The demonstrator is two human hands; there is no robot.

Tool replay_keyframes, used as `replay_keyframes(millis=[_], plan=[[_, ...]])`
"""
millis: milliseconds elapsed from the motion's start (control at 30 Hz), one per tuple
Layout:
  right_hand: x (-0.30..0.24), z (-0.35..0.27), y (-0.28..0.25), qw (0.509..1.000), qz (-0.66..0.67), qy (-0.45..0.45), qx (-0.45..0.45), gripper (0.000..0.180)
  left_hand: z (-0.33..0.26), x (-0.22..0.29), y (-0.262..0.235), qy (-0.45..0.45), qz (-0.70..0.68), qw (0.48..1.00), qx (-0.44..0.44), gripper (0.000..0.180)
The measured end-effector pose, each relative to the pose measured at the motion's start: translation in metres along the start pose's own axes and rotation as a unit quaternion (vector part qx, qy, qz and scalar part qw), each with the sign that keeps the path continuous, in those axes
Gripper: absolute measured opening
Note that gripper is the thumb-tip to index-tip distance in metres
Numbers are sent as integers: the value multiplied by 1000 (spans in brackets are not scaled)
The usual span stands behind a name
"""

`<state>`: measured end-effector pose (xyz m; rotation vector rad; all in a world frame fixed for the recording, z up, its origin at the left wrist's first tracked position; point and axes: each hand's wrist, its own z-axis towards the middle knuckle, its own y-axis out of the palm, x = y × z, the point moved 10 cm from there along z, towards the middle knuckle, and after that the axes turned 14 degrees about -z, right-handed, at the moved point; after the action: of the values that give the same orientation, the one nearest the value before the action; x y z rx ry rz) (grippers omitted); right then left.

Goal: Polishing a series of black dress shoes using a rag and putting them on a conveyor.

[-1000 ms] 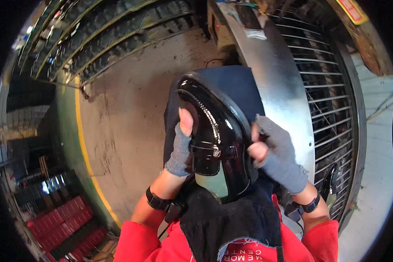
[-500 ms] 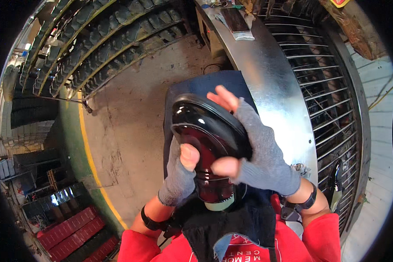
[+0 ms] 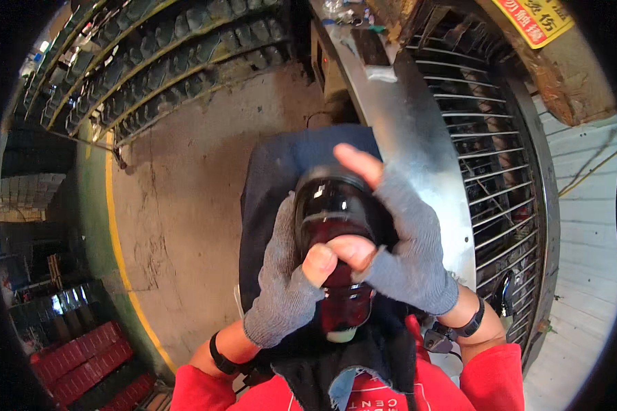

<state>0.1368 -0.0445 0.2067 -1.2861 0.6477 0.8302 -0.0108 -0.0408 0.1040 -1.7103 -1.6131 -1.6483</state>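
Observation:
A glossy black and dark red shoe [image 3: 332,205] is between my two hands above my lap, its toe pointing away from me. A bit of pale green [image 3: 341,335] shows at its near end. My left hand [image 3: 284,294], in a grey fingerless glove, grips the shoe's left side with the thumb on top; its other fingers are mostly hidden. My right hand [image 3: 411,240], gloved alike, lies along the right side. Its thumb rests on the upper beside the left thumb, and a fingertip sticks out past the toe. The shoe is slightly blurred.
Dark blue cloth [image 3: 267,185] covers my lap. On the right run a metal counter [image 3: 421,151] and a barred rack [image 3: 493,137], with another black shoe [image 3: 505,294] by the bars. Shelves of dark shoe-shaped pieces [image 3: 185,61] stand at the far left. Red slatted stacks [image 3: 89,349] are lower left.
The shoe has turned from leaning left to pointing nearly straight away from me. My thumbs have come together on its upper. The whole view has shifted somewhat.

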Motion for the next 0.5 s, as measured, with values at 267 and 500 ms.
replay_keyframes(millis=[267, 500], plan=[[88, -48, 103, 681, 675, 279, -46, 66, 53, 105, 26, 288, 4, 948, -137, 81], [140, -84, 147, 690, 608, 364, -149, 95, 107, 75, 32, 170, -9, 973, -156, 43]])
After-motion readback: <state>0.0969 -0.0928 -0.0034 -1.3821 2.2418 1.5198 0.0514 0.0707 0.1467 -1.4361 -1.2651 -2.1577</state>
